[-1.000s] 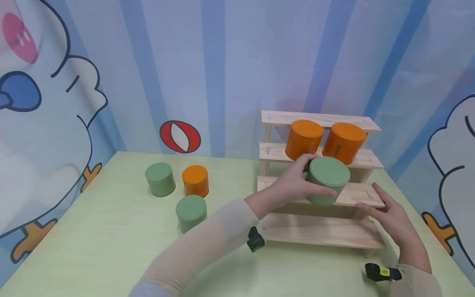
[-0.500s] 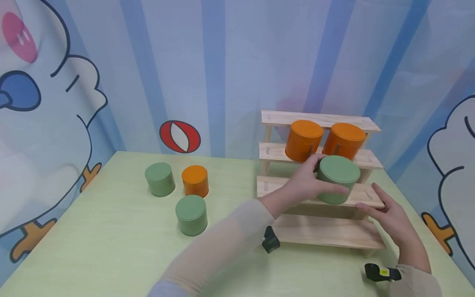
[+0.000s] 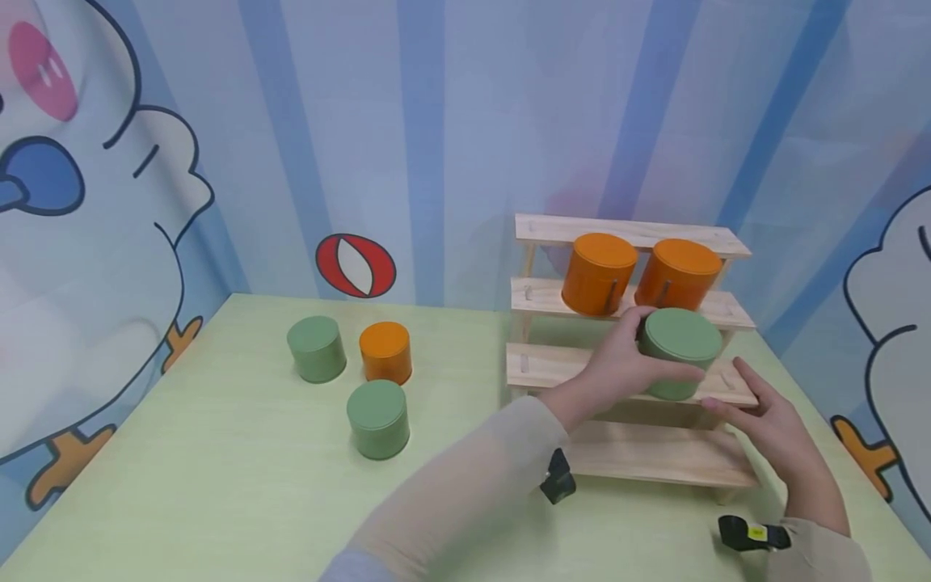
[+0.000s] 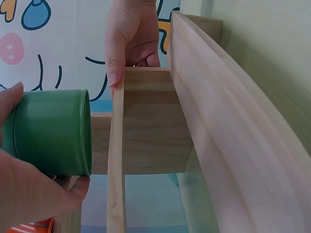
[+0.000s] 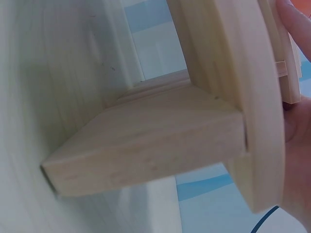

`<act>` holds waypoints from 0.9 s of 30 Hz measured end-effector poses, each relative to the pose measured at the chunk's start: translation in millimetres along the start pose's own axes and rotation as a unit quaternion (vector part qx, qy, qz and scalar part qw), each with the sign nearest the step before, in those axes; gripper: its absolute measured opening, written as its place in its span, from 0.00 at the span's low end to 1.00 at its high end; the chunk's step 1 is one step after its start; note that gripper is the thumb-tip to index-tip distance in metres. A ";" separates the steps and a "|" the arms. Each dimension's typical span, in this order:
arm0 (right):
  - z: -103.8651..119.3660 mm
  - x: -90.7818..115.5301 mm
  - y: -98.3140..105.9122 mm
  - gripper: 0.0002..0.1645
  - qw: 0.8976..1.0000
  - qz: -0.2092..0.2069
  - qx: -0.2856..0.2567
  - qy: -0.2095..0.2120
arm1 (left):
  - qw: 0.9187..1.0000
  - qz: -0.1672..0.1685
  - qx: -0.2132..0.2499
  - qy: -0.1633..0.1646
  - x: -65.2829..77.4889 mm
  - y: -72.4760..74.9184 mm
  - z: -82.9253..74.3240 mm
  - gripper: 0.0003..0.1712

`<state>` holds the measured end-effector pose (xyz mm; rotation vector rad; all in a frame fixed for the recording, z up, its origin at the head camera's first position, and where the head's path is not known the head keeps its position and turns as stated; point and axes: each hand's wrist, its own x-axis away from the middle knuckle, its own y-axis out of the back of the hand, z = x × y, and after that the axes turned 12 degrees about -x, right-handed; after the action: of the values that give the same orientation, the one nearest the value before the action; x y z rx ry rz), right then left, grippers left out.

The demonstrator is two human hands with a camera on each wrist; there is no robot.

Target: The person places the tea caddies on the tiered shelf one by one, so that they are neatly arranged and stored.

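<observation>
My left hand grips a green cylindrical canister by its sides, upright, over the right part of a tiered wooden display shelf. In the left wrist view a narrow gap separates the green canister's base from the board edge. At the right end of that same board, my right hand holds on, its thumb against the front edge. Two orange canisters, one on the left and one on the right, stand on the tier just above.
Left of the shelf, on the pale green table, stand a rear green canister, an orange canister and a front green canister. A blue striped backdrop rises behind the table.
My left hand has carried the green canister rightward along the shelf, closer to my right hand. The right hand stays at the board's end.
</observation>
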<state>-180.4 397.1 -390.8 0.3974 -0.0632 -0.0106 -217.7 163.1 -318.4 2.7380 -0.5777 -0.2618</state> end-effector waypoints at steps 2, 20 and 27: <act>0.1 0.3 -0.1 0.56 1.000 0.001 -0.004 -0.002 | 1.000 -0.005 -0.002 0.006 -0.5 -4.1 -0.1 0.43; 0.7 -0.7 -0.5 0.56 1.000 -0.004 -0.005 -0.006 | 0.998 -0.028 -0.011 0.046 -9.0 -18.8 3.5 0.45; 0.8 -0.8 -0.4 0.57 1.000 -0.006 -0.001 -0.010 | 0.998 -0.031 -0.007 0.053 -9.2 -20.5 3.2 0.46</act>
<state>-181.3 396.5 -390.2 0.3963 -0.0813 -0.0272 -219.4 183.8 -327.6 2.7402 -0.4607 -0.1337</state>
